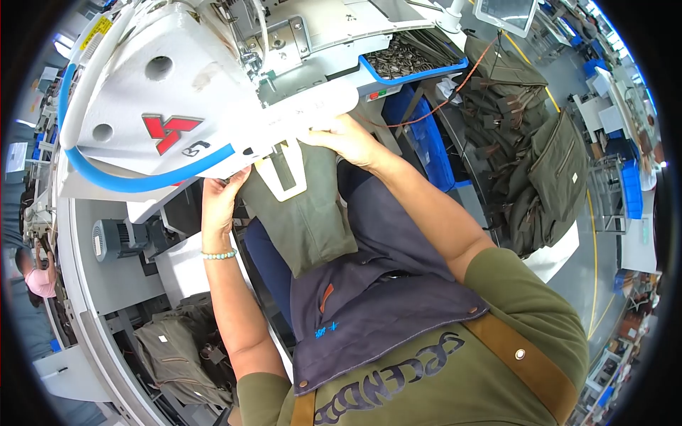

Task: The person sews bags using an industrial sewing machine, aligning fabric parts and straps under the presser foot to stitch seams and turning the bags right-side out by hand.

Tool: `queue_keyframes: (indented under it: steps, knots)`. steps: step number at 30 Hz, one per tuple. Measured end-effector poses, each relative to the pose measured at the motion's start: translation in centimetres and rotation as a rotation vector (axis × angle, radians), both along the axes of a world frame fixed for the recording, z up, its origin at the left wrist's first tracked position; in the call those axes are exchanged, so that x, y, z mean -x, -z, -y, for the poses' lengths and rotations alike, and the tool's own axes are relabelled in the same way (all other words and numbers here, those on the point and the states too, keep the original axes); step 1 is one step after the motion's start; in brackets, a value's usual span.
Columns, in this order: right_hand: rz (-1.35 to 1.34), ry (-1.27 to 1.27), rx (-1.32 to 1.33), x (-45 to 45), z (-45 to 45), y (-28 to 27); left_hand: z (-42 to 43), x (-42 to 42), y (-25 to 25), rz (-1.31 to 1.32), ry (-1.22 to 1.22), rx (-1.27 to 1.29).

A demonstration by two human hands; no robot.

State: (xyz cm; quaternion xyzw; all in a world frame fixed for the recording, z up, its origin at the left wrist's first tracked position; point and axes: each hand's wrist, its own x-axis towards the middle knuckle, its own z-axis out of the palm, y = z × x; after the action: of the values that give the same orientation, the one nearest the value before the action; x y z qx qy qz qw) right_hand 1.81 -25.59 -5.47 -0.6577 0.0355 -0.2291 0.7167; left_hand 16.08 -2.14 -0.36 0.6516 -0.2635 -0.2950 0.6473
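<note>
An olive-green fabric piece [305,227] hangs from under the white sewing machine head [192,92] down over my lap. Against its upper part lies a cream U-shaped frame [290,193], reaching down from the machine. My left hand [224,199], with a beaded bracelet at the wrist, pinches the fabric's left edge between thumb and fingers. On the other side my right hand [344,138] is closed at the fabric's upper right, just below the rounded white machine arm [320,101]. Part of its fingers is hidden there.
A blue-rimmed tray [415,60] of small metal parts stands behind the machine. Olive garments [533,156] are heaped at right; another pile [185,348] lies lower left. A blue bin [426,142] sits below the tray. A blue hose [135,186] curves along the machine.
</note>
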Motion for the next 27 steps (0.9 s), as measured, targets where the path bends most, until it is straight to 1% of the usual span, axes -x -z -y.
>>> queue_keyframes:
  steps: [5,7,10,14,16,18,24,27]
  knots:
    - [-0.029,0.013,0.072,0.6,0.1,-0.7,0.1,0.2,-0.1,0.036,0.004,0.021]
    - [-0.086,-0.005,0.033,1.0,-0.2,-1.4,-0.2,0.2,-0.2,0.038,-0.01,0.035]
    - [-0.133,0.029,0.021,1.6,-0.9,-2.8,-0.6,-0.2,-0.4,0.051,0.02,-0.039]
    - [-0.11,0.054,0.037,1.7,-1.1,-2.3,-0.2,0.2,-1.6,0.083,0.022,-0.045]
    - [-0.178,0.06,0.039,2.0,-1.1,-2.7,-0.2,0.1,-1.6,0.091,0.027,-0.044]
    - [-0.173,0.059,0.033,2.2,-1.4,-2.9,-0.3,-0.2,-1.6,0.092,0.071,-0.039]
    - [-0.175,0.05,0.03,2.5,-1.5,-3.6,-0.7,-1.3,0.0,-0.004,0.101,-0.015]
    - [-0.201,0.044,0.031,2.5,-1.3,-3.3,-0.8,-1.6,1.5,-0.124,0.132,0.048]
